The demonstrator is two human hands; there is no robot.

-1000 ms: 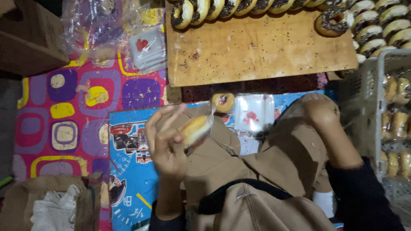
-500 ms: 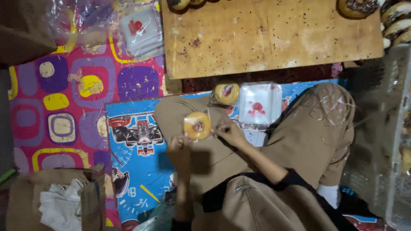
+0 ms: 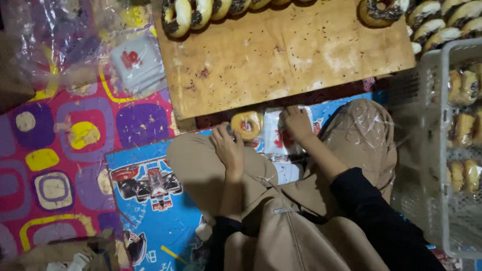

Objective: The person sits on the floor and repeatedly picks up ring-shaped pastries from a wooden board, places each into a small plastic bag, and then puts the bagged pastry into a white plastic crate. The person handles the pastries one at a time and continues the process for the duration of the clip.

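On the patterned floor mat, left of the knees, a clear bag of white packets lies flat. The left hand grasps a wrapped doughnut, hole facing up, just below the wooden board's near edge. The right hand presses on white wrappers, fingers bent. A white crate of bagged doughnuts borders the right.

Two hands | one wrapped doughnut | one wooden board | one white crate | perhaps ten sprinkled doughnuts along the board's far edge

bare board middle — crate blocks right
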